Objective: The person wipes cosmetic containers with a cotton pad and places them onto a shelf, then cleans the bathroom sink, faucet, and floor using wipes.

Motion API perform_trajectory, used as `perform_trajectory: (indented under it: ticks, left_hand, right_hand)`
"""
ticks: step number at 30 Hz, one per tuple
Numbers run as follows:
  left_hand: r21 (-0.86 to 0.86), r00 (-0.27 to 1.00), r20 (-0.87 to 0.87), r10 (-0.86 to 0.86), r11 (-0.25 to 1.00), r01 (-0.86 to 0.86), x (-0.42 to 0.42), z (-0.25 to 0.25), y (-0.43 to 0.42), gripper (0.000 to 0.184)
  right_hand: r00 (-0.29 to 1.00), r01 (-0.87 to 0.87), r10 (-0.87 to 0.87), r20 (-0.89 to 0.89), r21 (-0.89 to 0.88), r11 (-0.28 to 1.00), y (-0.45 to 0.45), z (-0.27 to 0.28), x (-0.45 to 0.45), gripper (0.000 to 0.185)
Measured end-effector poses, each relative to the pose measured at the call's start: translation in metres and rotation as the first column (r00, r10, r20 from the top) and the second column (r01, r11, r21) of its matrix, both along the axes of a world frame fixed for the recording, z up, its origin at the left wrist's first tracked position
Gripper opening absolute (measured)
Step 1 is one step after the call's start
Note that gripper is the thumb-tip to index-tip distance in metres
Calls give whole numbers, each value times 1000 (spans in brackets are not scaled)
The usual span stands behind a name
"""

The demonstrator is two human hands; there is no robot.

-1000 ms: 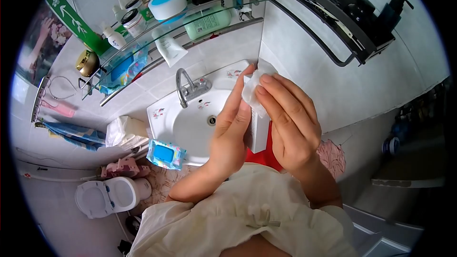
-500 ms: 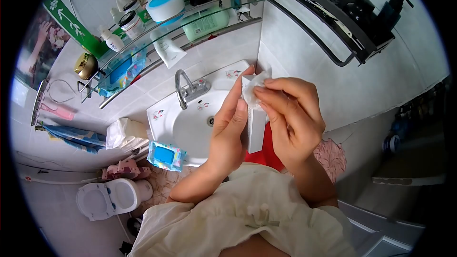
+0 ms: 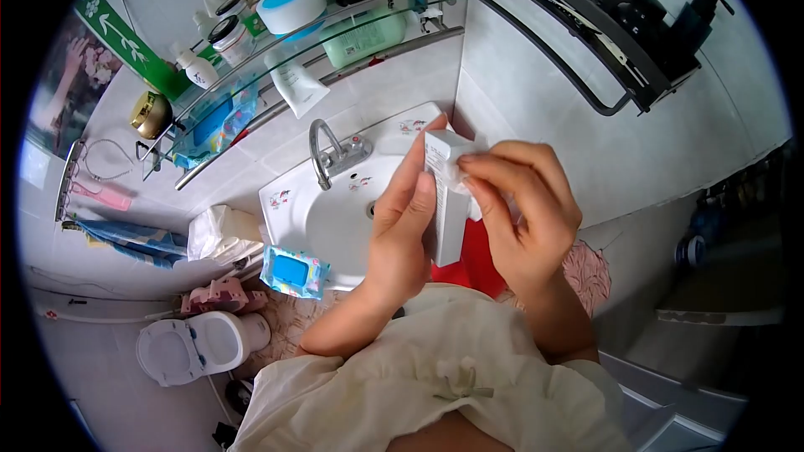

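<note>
My left hand (image 3: 402,238) is wrapped round a narrow white box (image 3: 450,238) with small print on its side, its long edge pointing towards me. Between the thumb and fingers of my right hand (image 3: 536,222) is a crumpled white wipe (image 3: 455,174), pressed to the upper right side of the box. Both hands are over the right side of the white sink (image 3: 339,238). A pack of wet wipes (image 3: 293,271) with a blue lid sits at the sink's front left edge.
Behind the sink rises a chrome faucet (image 3: 322,157). Above it, a glass shelf (image 3: 335,33) carries jars, bottles and a tube. A black wall rack (image 3: 578,42) juts out at the upper right. Below stands something red (image 3: 469,268); a toilet (image 3: 218,343) is at lower left.
My right hand has shifted slightly right and down with the wipe. More of the box's top end now shows. The left hand keeps its grip on the box.
</note>
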State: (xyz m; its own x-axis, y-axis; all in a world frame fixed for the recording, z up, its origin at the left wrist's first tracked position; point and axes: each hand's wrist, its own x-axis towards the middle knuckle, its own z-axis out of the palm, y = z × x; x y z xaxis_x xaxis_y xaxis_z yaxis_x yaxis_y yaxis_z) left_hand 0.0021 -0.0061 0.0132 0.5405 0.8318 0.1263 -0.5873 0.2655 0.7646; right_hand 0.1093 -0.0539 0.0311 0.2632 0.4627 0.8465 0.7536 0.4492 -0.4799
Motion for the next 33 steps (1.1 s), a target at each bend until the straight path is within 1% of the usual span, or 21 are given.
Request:
perform_trajectory:
  ticks: [1,3,4,5,6,7,8,9,10,14,16,18,20,21,22,24,26,28,30,31,33]
  left_hand:
    - [-8,997,32,-72,997,72,-4,-1,7,49]
    - [3,997,42,-63,998,63,-12,1,16,49]
    - [17,997,51,-62,998,61,-14,2,19,49]
    - [-22,992,97,-80,996,83,-13,1,18,50]
    - [-25,992,96,-79,996,82,-12,1,17,50]
    - [-5,993,75,-93,996,93,-10,0,12,49]
    - [14,993,54,-109,994,108,-7,0,7,49]
    - [-14,998,20,-61,998,62,-2,1,-3,48]
    - [43,986,29,-163,986,162,-4,-2,-2,48]
    - [20,997,5,-76,997,76,-6,3,7,48]
    - [21,1000,-2,-27,999,27,-7,5,11,48]
    - [-1,998,15,-59,998,59,-8,4,9,50]
    - [31,995,23,-102,994,101,-1,11,-1,50]
    - [-5,997,14,-74,997,74,2,14,-7,50]
    - [-41,999,4,-43,998,44,4,16,-9,51]
    - [-15,1000,4,-29,999,29,1,9,-4,50]
    - [55,997,-42,-62,996,64,-4,1,7,49]
    - [63,995,-50,-84,994,87,-2,5,2,49]
    - [-51,991,-7,-137,989,136,2,11,-9,50]
    - [13,987,-26,-158,987,158,1,4,-7,49]
    - [26,985,21,-174,984,174,0,5,-2,47]
  right_hand:
    - [1000,-6,6,0,-2,1000,-2,-3,-3,23]
    - [991,-82,88,99,-62,995,-12,-13,-13,23]
    - [990,-88,94,102,-63,994,-13,-16,-15,23]
    - [985,-99,104,141,-44,994,-14,-19,-16,24]
    - [978,-106,110,175,-28,994,-15,-20,-17,24]
    - [983,-63,70,167,-47,997,-14,-14,-13,24]
    - [985,-16,11,175,24,1000,-8,-10,-4,22]
    - [991,41,-43,129,18,999,-5,-1,-1,21]
    - [992,95,-96,84,12,995,-5,5,1,21]
    - [987,92,-91,132,1,996,-10,-11,-6,20]
    - [987,-20,21,159,-5,1000,-15,-23,-16,21]
    - [984,14,-14,179,1,1000,-15,-21,-14,22]
    - [983,50,-53,174,22,998,-12,-5,-2,18]
    - [991,69,-70,113,7,998,-11,4,-1,18]
    - [991,71,-72,114,11,997,-12,4,-2,18]
    - [984,69,-67,165,-8,998,-16,3,-6,19]
    - [979,42,-43,199,8,999,-15,-4,-8,20]
    - [960,50,-63,272,53,997,-16,-4,-5,26]
    - [949,92,-107,297,63,994,-16,6,3,27]
    - [954,113,-128,272,68,991,-14,11,5,27]
    - [967,120,-129,221,55,991,-16,10,2,29]
